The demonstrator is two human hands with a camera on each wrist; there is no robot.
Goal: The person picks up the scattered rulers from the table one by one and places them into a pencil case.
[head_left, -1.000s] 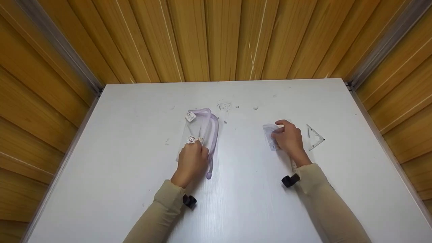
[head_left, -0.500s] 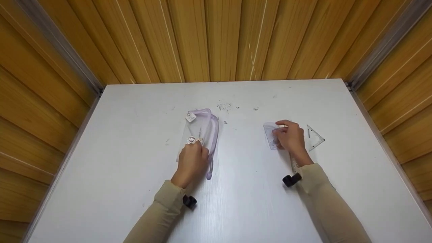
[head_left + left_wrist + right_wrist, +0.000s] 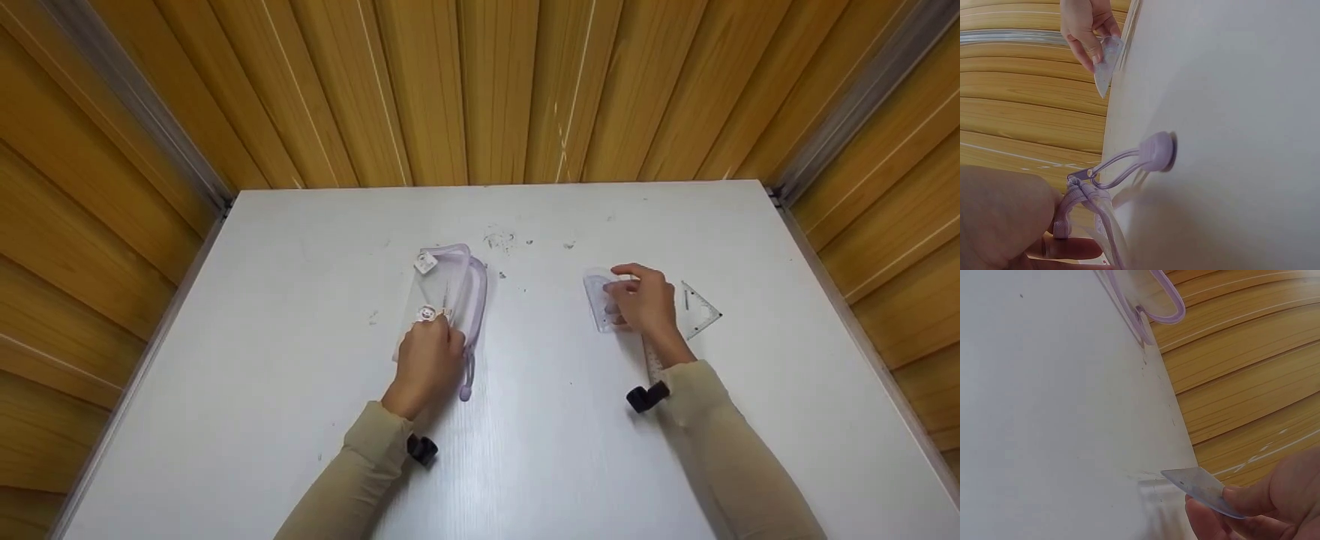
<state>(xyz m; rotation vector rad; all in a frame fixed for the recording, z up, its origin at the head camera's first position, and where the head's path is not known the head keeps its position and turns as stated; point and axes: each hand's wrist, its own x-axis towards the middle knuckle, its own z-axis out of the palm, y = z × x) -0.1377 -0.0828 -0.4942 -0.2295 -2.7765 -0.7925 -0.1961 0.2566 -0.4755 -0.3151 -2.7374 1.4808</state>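
My left hand (image 3: 429, 364) grips the near end of a clear pencil pouch with lilac zip edging (image 3: 480, 296). White printed tags and a thin tool-like shape show on or through its clear face; I cannot tell which. In the left wrist view, its lilac zipper pull (image 3: 1157, 152) hangs beside the fingers. To the right, my right hand (image 3: 649, 307) pinches a clear protractor (image 3: 596, 300) between thumb and fingers. The right wrist view shows the protractor (image 3: 1199, 486) tilted and held above the table. Part of it is hidden by the fingers.
A clear ruler (image 3: 651, 364) lies under the right hand and wrist, mostly covered. A small clear set square (image 3: 706, 324) lies to its right. The white table (image 3: 262, 315) meets wood-look panels (image 3: 495, 90) at the back and sides.
The protractor has tilted a little in the right hand, its far edge now slightly higher in the head view. The left hand and pouch have stayed in place.
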